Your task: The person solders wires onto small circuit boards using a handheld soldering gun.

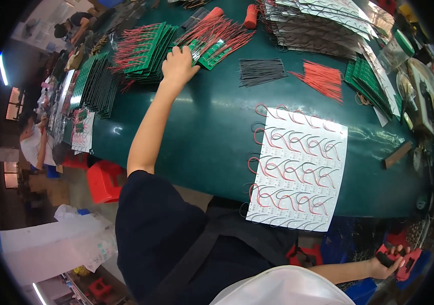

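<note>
My left hand (178, 67) reaches across the table, resting at the edge of green circuit boards (209, 55) with red wires. Its thumb stands apart from the fingers; whether it grips a board is hard to see. Just left of it leans a stack of green boards (148, 51) with red wires sticking out. Low at the right, below the table edge, my right hand (385, 265) is closed around a red and black object (407, 265) whose kind I cannot make out. A white panel (298, 168) with rows of red and black wires lies nearer, overhanging the front edge.
Bundles of black wires (261, 72) and red wires (319, 80) lie on the green table (196, 137). White wired panels (318, 30) are piled at the back right, beside more green boards (367, 79). A red stool (104, 182) stands left; another person (36, 140) sits beyond.
</note>
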`<state>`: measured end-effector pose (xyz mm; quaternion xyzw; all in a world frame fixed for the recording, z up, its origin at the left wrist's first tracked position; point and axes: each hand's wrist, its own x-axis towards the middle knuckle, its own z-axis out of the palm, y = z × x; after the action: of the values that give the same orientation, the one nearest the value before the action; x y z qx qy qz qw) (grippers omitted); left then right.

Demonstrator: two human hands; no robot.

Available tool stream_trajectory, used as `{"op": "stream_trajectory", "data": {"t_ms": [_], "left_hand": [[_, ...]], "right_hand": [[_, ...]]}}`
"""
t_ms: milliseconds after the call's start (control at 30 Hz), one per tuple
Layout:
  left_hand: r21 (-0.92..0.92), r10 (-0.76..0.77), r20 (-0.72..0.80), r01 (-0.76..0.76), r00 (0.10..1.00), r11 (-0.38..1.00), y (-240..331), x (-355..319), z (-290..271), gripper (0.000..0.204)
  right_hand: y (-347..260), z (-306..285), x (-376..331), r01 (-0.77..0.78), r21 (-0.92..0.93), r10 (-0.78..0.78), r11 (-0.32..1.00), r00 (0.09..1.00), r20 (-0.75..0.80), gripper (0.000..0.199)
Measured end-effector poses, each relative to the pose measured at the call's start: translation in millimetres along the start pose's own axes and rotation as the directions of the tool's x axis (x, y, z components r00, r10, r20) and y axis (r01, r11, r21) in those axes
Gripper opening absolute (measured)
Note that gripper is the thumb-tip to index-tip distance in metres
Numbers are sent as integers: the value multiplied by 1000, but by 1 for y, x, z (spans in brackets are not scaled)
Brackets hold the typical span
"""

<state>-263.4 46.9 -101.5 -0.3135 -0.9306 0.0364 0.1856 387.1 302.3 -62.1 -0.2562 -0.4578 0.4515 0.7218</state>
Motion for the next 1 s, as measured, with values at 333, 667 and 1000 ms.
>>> {"op": "stream_trajectory", "data": {"t_ms": [333, 667, 1000], "left_hand": [[-509, -306, -204, 166, 930, 845, -23, -46, -47, 23], [-420, 234, -31, -225, 972, 879, 65, -155, -117, 46], [-494, 798, -61, -713, 600, 498, 78, -118, -90, 53]], "right_hand": [[-39, 25, -20, 108, -115, -92, 988, 986, 137, 52], [-33, 55, -18, 77, -230, -3, 970, 952, 307, 68], [-36, 74, -15, -3, -156, 52, 988, 949, 310, 76]]}}
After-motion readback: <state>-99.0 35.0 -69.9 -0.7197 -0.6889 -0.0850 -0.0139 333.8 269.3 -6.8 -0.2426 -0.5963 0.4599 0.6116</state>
